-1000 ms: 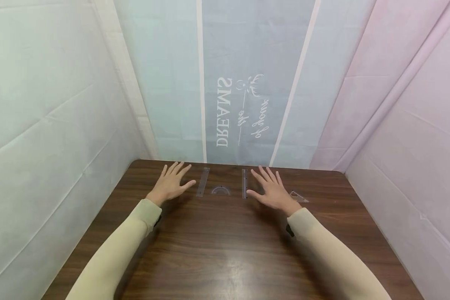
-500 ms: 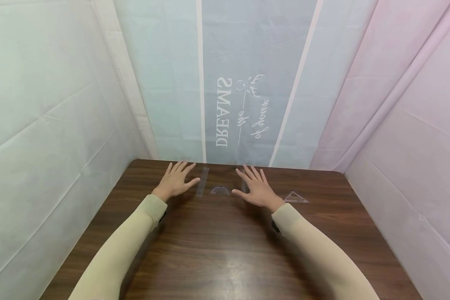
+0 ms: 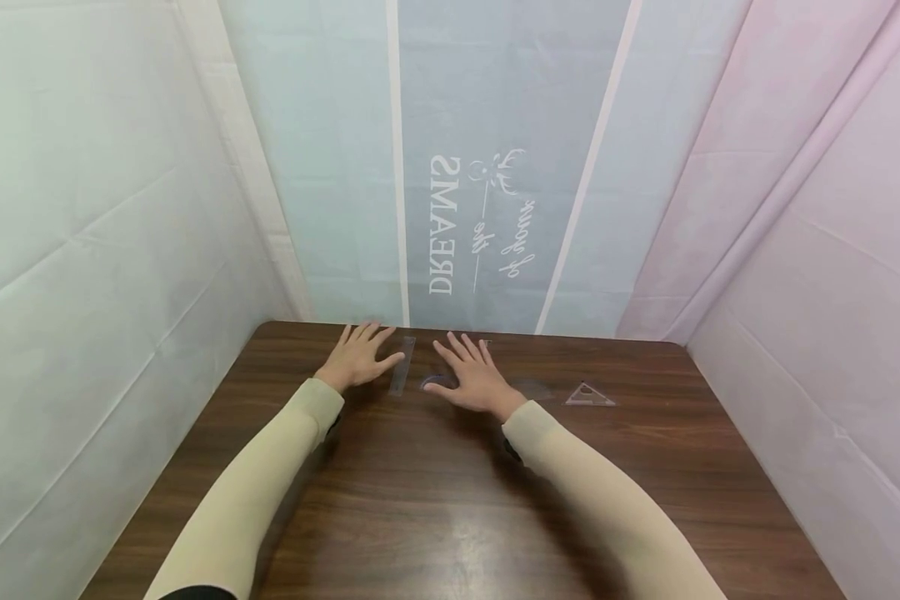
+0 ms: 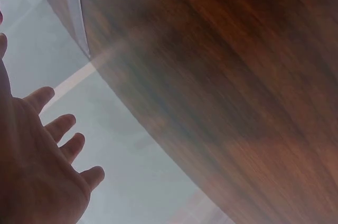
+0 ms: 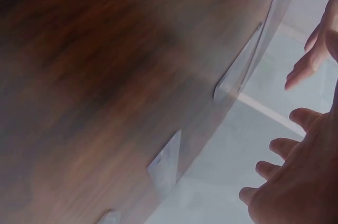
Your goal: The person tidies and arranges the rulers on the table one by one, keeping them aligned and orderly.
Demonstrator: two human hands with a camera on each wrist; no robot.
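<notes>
Rulers (image 3: 402,367), two; protractor (image 3: 435,380), one; set square (image 3: 590,394), one: all clear, laid out in a loose row on a wooden table (image 3: 450,492).

Left hand (image 3: 354,360): fingers spread and straight, holding nothing; one ruler lies just beside its thumb, on the inner side. Right hand (image 3: 480,385): apart from the left, fingers spread, holding nothing; protractor partly covered by its thumb, contact cannot be told; second ruler (image 3: 487,342) mostly hidden by its fingers, one end showing beyond them; set square well apart, to its right. Progress, as judged: the four pieces sit separately, none lifted; whether the handling is finished or has yet to begin cannot be told.
</notes>
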